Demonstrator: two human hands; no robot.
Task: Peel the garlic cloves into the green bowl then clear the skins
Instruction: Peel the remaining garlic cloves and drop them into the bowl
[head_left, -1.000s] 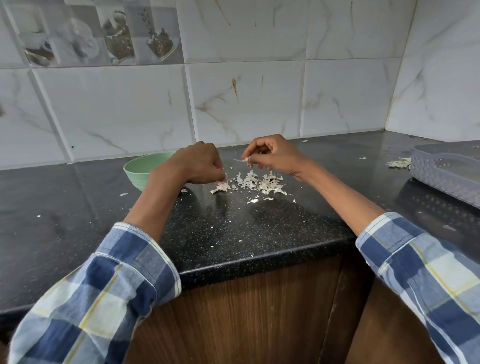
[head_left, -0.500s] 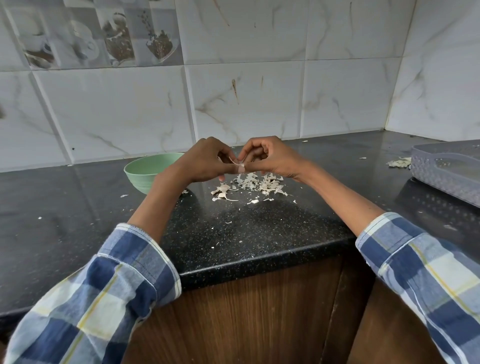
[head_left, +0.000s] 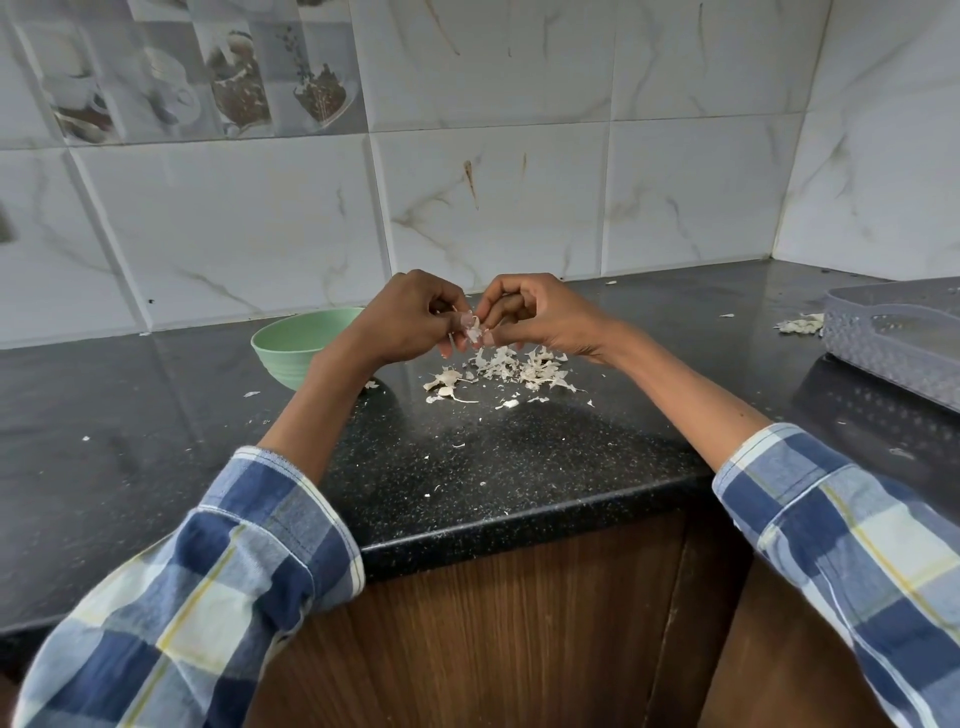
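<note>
Both hands meet above the black counter (head_left: 467, 467). Between them is a small garlic clove (head_left: 472, 330) with loose white skin. My left hand (head_left: 410, 317) pinches it from the left, and my right hand (head_left: 535, 312) pinches it from the right. Directly below lies a pile of garlic skins (head_left: 509, 371). The green bowl (head_left: 296, 345) stands on the counter just left of my left wrist; its inside is hidden.
A grey plastic basket (head_left: 893, 343) sits at the right edge, with a few skins (head_left: 800, 325) beside it. Small skin flakes are scattered over the counter. A tiled wall closes off the back and right. The counter's front edge runs below my forearms.
My left hand rose from the skin pile on the counter and joined my right hand at the clove. The view has shifted slightly.
</note>
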